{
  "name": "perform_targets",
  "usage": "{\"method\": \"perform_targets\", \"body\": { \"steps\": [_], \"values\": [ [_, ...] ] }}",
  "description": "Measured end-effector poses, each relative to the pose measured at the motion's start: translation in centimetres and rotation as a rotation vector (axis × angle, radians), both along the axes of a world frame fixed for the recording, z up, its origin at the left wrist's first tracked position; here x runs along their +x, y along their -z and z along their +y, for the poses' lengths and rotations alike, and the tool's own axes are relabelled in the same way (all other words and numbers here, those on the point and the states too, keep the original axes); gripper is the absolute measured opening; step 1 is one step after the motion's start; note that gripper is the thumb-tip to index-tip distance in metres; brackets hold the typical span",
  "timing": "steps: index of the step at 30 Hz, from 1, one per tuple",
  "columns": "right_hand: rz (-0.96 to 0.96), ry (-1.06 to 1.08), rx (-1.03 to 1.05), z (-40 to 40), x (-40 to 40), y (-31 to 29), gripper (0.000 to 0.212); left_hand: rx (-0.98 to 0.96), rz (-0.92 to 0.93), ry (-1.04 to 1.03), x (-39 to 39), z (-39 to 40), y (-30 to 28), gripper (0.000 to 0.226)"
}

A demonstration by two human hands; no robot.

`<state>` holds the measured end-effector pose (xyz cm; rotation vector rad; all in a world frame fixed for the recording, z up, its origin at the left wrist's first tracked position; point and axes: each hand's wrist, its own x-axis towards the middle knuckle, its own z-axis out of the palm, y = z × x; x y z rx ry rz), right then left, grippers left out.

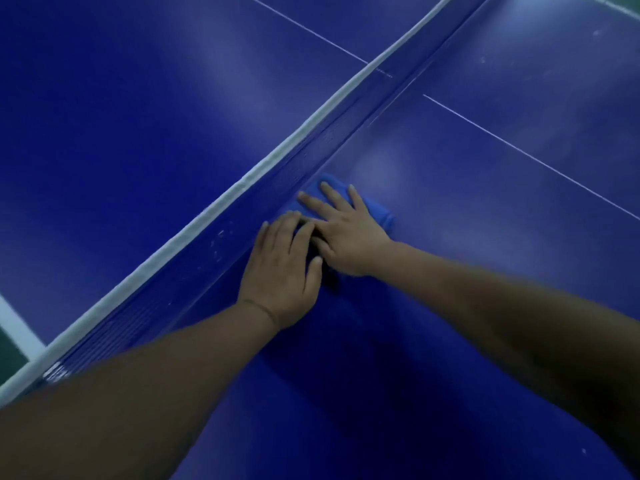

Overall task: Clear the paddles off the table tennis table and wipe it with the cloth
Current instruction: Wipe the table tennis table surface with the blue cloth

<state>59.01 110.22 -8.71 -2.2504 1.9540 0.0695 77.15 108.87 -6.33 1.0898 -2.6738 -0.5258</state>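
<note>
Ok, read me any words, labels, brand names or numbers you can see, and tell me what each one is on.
None can be read.
Net: a small dark mark near its white top band, too blurred to read.
Table, cloth: no text visible.

Pretty dim shot overall, everything's got a heavy blue cast. Soft pale patches of glare sit on the table (485,188) top, biggest ones upper left of the net (194,233) and at the top right corner, so light seems to come from overhead. Dark shadow pools under the forearms near the bottom. Forearms are smeared with blur, edges soft. Wide-angle bends the net line a bit.
</note>
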Motion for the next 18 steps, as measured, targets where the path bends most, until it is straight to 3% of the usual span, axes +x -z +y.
{"method": "perform_targets", "body": {
  "steps": [7,9,12,14,16,18],
  "values": [
    [-0.004,0.436,0.001,-5.5,-9.5,-1.4,0.053,-0.017,-0.081,0.005,-5.5,-1.6,1.9,0.066],
    [0.012,0.329,-0.046,-4.1,-8.2,-0.5,0.055,-0.031,-0.091,-0.013,-5.1,-1.2,2.5,0.067],
    [-0.017,-0.014,-0.042,-1.8,-7.0,0.2,0.058,-0.037,-0.106,0.019,-5.2,-1.4,2.8,0.069],
    [0.037,-0.038,-0.026,-3.6,-9.9,0.1,0.056,-0.026,-0.128,0.045,-5.4,-1.6,2.8,0.069],
    [0.128,0.16,-0.054,-7.3,-14.4,-0.3,0.053,-0.013,-0.144,0.056,-5.4,-1.7,2.8,0.066],
    [0.062,0.436,-0.033,-10.4,-19.0,-1.3,0.052,0.006,-0.163,0.067,-5.4,-1.8,2.8,0.062]
  ]
}}
